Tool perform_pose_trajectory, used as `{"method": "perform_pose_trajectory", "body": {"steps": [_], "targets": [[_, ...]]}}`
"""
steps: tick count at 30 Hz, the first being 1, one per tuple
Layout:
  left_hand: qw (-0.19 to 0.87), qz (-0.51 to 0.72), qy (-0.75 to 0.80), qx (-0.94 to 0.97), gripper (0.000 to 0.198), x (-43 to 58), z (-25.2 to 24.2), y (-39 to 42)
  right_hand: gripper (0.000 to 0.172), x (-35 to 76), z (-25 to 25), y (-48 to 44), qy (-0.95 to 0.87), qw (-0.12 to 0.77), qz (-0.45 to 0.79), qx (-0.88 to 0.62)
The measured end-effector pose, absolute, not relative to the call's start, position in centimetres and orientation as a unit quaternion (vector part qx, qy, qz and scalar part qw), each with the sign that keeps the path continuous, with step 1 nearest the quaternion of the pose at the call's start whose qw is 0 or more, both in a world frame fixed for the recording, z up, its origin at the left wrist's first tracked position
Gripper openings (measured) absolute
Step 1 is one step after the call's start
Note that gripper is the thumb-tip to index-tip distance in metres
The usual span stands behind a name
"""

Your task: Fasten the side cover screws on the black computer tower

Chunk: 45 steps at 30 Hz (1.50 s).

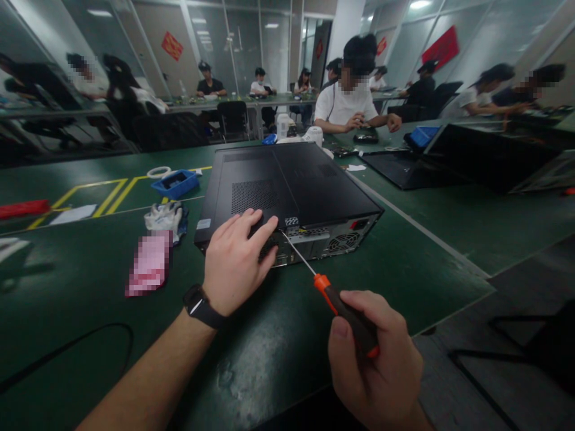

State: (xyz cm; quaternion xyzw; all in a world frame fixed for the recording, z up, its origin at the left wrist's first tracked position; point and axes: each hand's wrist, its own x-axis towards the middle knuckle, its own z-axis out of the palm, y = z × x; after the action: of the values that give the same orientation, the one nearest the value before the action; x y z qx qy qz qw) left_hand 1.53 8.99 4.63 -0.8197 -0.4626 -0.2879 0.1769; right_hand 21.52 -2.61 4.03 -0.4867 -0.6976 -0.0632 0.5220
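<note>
A black desktop computer case (265,173) lies on its side, its rear panel (309,242) with vents and slots facing me. My left hand (238,257), a black watch on its wrist, rests on the near edge of the case. Its fingers are spread over the top, and the thumb hangs down by the rear panel. In my right hand (377,353) is a screwdriver (336,299) with an orange and dark handle, the fingers wrapped round it. The screwdriver's tip meets the upper rear edge of the case, close to my left index finger; the screw itself is too small to make out.
On the green table (256,359), left of the case, are a blue tray (176,184), gloves (165,218) and a blurred pink packet (150,263). Another opened case (489,155) stands at right. Across the table a person (345,102) handles small parts; several others sit behind.
</note>
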Motion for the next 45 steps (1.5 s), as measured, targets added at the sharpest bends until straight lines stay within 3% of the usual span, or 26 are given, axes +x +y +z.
{"method": "perform_pose_trajectory", "body": {"steps": [17, 24, 30, 45], "targets": [[0.174, -0.285, -0.464, -0.821, 0.044, 1.54, 4.7, 8.95, 0.02, 21.41, 4.08, -2.78, -0.697, 0.519, -0.067, -0.491], [0.174, -0.288, -0.463, -0.82, 0.044, 1.6, 4.76, 8.91, 0.028, 21.28, 4.08, -2.59, -0.701, 0.531, -0.054, -0.474], [0.163, -0.288, -0.465, -0.821, 0.045, 1.61, 4.82, 8.88, 0.02, 21.31, 4.3, -2.74, -0.694, 0.521, -0.059, -0.494], [0.173, -0.287, -0.463, -0.821, 0.044, 1.66, 4.69, 8.9, 0.019, 21.28, 4.01, -2.91, -0.693, 0.514, -0.066, -0.501]]}}
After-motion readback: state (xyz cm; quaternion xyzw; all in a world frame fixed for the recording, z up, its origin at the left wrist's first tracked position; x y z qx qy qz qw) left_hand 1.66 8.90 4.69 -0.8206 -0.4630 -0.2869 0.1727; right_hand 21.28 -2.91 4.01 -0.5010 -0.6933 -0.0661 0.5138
